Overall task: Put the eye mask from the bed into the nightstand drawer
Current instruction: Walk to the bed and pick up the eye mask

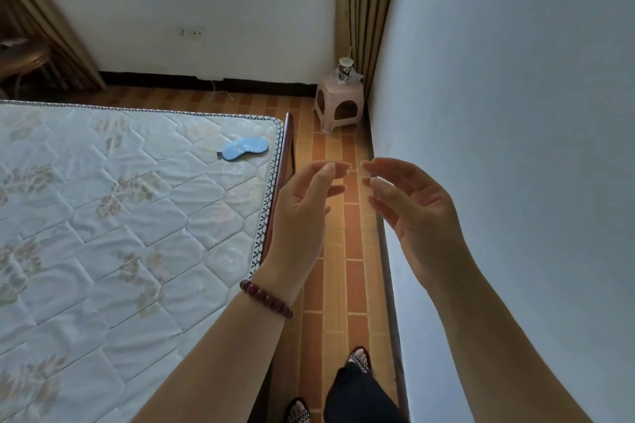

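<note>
A light blue eye mask (pixel 244 148) lies flat on the quilted white mattress (pixel 113 216), close to its far right corner. My left hand (pixel 304 208), with a dark red bead bracelet on the wrist, is raised over the gap between bed and wall, fingers apart and empty. My right hand (pixel 410 213) faces it at the same height, also open and holding nothing. Both hands are nearer to me than the mask and to its right. No nightstand or drawer is in view.
A narrow strip of brown tiled floor (pixel 338 285) runs between the bed's wooden edge (pixel 280 182) and the white wall on the right. A pink plastic stool (pixel 338 103) with a paper cup (pixel 344 68) on it stands in the far corner by a curtain. My feet are at the bottom.
</note>
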Demonstrator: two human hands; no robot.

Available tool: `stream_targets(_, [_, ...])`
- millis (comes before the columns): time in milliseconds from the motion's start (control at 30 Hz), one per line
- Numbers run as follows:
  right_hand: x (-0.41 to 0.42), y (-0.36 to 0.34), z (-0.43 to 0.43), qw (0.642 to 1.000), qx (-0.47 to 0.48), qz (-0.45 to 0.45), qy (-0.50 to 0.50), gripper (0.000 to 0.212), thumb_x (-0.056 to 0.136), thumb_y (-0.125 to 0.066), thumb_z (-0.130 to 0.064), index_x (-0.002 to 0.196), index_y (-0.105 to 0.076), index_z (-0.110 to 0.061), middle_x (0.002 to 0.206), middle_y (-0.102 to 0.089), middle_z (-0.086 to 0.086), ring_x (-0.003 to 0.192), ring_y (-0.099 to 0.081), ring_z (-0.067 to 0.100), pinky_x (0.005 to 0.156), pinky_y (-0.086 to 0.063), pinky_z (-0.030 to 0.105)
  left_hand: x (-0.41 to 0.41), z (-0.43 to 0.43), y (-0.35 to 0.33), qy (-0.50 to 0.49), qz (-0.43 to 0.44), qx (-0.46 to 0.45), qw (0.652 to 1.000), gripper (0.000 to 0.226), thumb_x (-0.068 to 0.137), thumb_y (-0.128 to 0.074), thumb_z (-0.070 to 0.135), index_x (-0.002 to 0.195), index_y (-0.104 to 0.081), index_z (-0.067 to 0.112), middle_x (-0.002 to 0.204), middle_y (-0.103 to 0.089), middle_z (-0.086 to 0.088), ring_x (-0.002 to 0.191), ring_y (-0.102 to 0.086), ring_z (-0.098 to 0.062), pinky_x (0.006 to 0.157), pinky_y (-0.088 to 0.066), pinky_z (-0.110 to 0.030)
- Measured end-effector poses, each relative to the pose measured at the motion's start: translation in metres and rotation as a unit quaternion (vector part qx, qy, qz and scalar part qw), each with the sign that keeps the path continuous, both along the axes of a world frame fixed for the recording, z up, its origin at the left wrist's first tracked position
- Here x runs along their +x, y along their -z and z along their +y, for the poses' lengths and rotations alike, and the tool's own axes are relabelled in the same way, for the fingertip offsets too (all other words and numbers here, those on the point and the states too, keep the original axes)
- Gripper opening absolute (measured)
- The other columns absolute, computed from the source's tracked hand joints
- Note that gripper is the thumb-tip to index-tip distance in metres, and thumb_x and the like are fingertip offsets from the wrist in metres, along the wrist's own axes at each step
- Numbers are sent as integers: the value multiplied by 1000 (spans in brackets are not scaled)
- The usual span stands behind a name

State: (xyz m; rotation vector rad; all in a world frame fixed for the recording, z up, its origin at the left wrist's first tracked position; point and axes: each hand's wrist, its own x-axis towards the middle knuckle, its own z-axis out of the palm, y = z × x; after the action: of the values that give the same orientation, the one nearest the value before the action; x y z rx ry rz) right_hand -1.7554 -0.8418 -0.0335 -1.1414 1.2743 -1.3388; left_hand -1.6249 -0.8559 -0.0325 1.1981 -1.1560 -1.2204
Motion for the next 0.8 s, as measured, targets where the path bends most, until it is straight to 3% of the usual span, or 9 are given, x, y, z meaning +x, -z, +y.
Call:
stream_targets(267, [-15, 9, -123, 1000, -3, -8, -29, 17, 85, -64, -18, 100, -66, -27, 115, -69, 1, 110, -65, 21, 100, -49, 44, -17, -118, 7, -26, 11, -17, 999, 26, 99, -41, 23, 87, -64, 28, 96, -70, 8, 95, -68, -13, 87, -50, -33])
stream_targets(500, [-51, -5, -249, 998, -16, -19, -59, 23, 80, -68, -24, 103, -67, -23, 110, -71, 3, 106, -67, 20, 94, -53, 38, -51, -240, -4, -22, 15, -65, 998, 25, 98, -42, 19, 86, -64, 24, 88, -68, 8, 83, -65, 3, 69, -48, -7])
stream_targets(800, [-70, 2, -363, 997, -3, -41, -64, 20, 83, -67, -16, 102, -67, -23, 109, -72, 2, 105, -68, 18, 92, -53, 34, -66, -349, 1, -46, 2, -46, 998, 25, 98, -42, 21, 88, -64, 25, 92, -69, 9, 90, -67, -6, 75, -51, -13])
